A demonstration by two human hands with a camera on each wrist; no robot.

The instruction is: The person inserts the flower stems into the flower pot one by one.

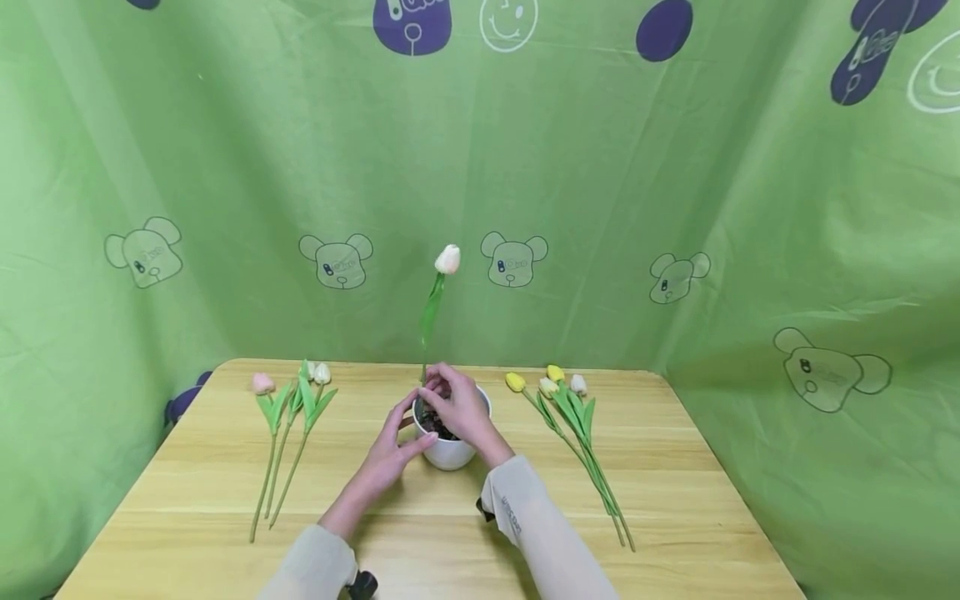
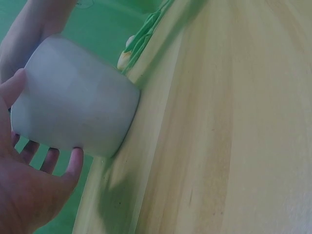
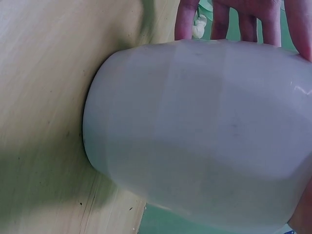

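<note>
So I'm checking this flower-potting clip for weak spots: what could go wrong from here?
The tall tulip stands high above the small white pot; if the right hand lets go of its stem, it may lean or tip out. The left hand only rests against the pot's side, so a push could slide it. A sleeve could sweep the yellow tulips.

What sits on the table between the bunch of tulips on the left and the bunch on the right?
In the head view, a white pot with one upright tulip, both hands at it: left hand, right hand.
</note>
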